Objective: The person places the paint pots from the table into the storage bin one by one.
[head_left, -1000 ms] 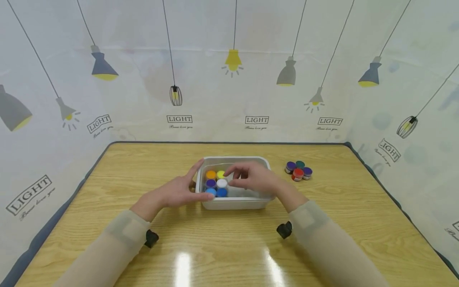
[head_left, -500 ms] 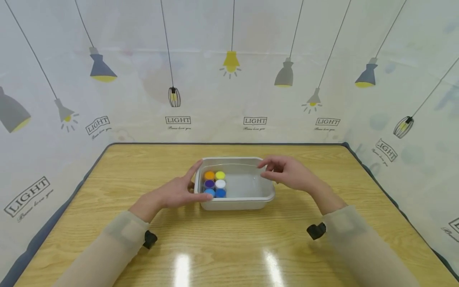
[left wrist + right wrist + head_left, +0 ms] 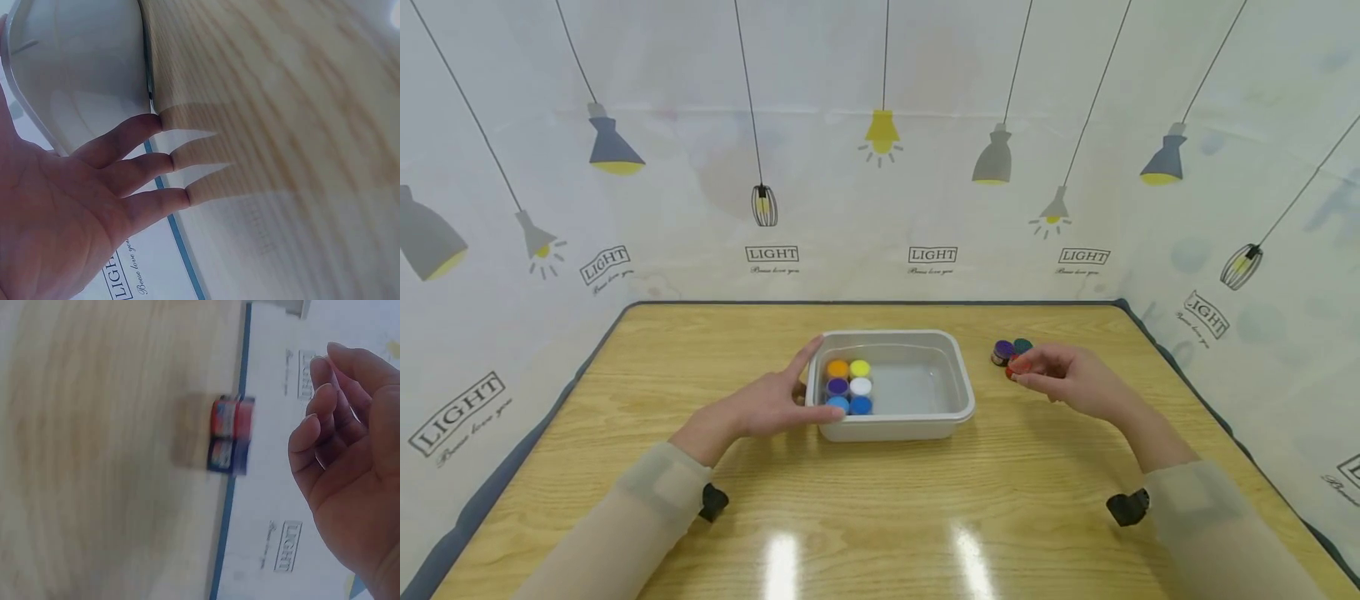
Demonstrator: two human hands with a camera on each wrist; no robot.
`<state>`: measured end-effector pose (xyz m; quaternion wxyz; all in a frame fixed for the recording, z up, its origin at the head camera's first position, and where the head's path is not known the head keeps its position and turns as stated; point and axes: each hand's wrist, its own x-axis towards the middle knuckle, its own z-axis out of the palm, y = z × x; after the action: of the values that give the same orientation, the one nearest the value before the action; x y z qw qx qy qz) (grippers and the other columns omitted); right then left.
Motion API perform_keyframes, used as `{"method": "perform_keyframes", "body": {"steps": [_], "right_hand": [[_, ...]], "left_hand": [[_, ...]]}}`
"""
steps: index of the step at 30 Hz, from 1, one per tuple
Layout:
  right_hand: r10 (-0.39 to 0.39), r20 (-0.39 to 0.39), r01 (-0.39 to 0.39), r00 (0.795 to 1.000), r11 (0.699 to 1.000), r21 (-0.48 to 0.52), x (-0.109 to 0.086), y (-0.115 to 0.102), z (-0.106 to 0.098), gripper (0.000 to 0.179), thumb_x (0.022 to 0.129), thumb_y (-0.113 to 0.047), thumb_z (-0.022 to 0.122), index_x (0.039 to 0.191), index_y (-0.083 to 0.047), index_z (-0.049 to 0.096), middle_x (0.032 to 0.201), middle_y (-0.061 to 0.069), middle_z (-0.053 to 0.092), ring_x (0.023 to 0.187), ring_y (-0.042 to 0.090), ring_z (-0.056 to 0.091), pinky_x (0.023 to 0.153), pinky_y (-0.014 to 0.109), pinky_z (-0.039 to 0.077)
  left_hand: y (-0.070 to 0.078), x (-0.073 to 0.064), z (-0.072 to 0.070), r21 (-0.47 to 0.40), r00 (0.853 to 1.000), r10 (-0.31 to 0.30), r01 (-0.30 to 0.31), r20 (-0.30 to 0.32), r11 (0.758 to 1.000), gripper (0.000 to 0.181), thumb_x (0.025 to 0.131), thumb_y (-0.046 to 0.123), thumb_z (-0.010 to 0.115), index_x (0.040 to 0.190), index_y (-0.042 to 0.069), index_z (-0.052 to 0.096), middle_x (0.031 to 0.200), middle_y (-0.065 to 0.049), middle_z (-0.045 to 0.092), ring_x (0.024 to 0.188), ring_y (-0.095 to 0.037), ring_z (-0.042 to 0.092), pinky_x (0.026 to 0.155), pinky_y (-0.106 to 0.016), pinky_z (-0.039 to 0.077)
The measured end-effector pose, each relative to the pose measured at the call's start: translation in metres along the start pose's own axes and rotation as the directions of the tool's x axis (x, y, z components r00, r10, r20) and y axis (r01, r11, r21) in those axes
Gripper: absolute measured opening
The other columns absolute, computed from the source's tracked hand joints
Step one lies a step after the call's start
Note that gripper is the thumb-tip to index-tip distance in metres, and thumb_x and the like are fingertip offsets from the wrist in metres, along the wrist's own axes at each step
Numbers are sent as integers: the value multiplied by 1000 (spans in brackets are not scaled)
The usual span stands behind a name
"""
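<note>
My left hand (image 3: pixel 763 402) rests on the left end of a white plastic tub (image 3: pixel 964 400), thumb over the near rim and index finger along the far corner. In the left wrist view its other fingers (image 3: pixel 134 172) stretch out beside the tub wall. Small paint jars stand inside at the left: orange (image 3: pixel 838 368), yellow (image 3: pixel 860 368), purple (image 3: pixel 837 387), white (image 3: pixel 861 387), light blue (image 3: pixel 838 404) and blue (image 3: pixel 861 405). My right hand (image 3: pixel 1075 382), loosely bent and holding nothing, hovers over a red jar (image 3: pixel 224 419) and a purple-lidded jar (image 3: pixel 240 457), which it hides in the head view.
Another purple-lidded jar (image 3: pixel 1003 352) and a green-lidded jar (image 3: pixel 1022 345) stand just behind the red one. The wooden table (image 3: pixel 880 508) ends at a dark edge against a lamp-printed backdrop (image 3: pixel 820 167).
My right hand has moved right, from over the jars in the tub across its right rim to the jars on the table. The left hand has stayed at the tub.
</note>
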<state>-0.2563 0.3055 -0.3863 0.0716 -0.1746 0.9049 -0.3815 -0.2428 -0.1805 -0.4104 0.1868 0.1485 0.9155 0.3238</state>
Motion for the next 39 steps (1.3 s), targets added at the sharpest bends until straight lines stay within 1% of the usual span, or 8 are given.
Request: {"method": "perform_keyframes", "body": {"steps": [5,9,13,17,23,29,32,39], "right_hand": [[47,-15,-48,999,998,-30,-9,24,-8,33,109,-29,71,134,-7,73,104,21,70,71,16,57,62,32,52],[83,-21,-84,996,995,-47,-12,39,-13,34,110,-28,70,137,-7,71,103,21,70,70,21,58,61,33,51],[120,-37,-122,992,991,-52,-7,51,-16,35,110,-26,69,140,-8,69,105,19,71,72,28,61,62,35,52],[132,-62,-137,989,988,-72,0,60,-19,39,111,-26,68,145,-7,66,106,17,72,72,28,62,61,35,50],[167,-55,-172,984,981,-94,12,70,-21,53,111,-38,68,154,-8,59,108,16,73,69,25,61,60,33,47],[203,-52,-208,978,967,-146,24,75,-18,60,109,-48,69,154,-9,59,111,15,73,73,24,63,66,34,50],[207,-55,-213,977,965,-152,27,76,-18,58,109,-46,69,152,-8,61,112,16,73,75,22,65,68,35,51],[211,-48,-216,976,965,-145,27,75,-23,52,110,-39,69,151,-9,61,109,15,72,75,23,64,66,33,51]], "left_hand": [[-2,0,1,-6,1000,6,-6,3,1000,126,90,81,72,175,43,-13,159,-26,59,143,-41,62,120,-66,46],[-3,0,1,-8,1000,7,-7,6,1000,126,90,81,72,175,42,-13,160,-26,58,144,-42,61,120,-67,46],[-3,0,3,-1,1000,8,-8,7,1000,127,89,82,71,175,43,-13,160,-26,58,144,-42,61,120,-67,46],[-3,0,4,4,1000,12,-12,6,1000,127,89,83,71,175,43,-13,160,-26,58,143,-42,62,121,-66,45],[-3,2,6,7,1000,15,-15,1,1000,128,88,84,72,175,43,-13,159,-26,58,143,-42,62,122,-66,45],[-4,3,5,7,1000,11,-11,8,1000,128,88,84,71,175,43,-14,161,-26,57,145,-43,60,123,-67,43],[-3,3,4,7,1000,2,-2,9,1000,127,88,84,71,174,44,-14,161,-26,57,144,-42,60,123,-67,43],[-3,3,1,23,1000,11,-11,-4,1000,127,88,85,70,174,45,-14,164,-28,53,146,-46,58,123,-68,42]]}}
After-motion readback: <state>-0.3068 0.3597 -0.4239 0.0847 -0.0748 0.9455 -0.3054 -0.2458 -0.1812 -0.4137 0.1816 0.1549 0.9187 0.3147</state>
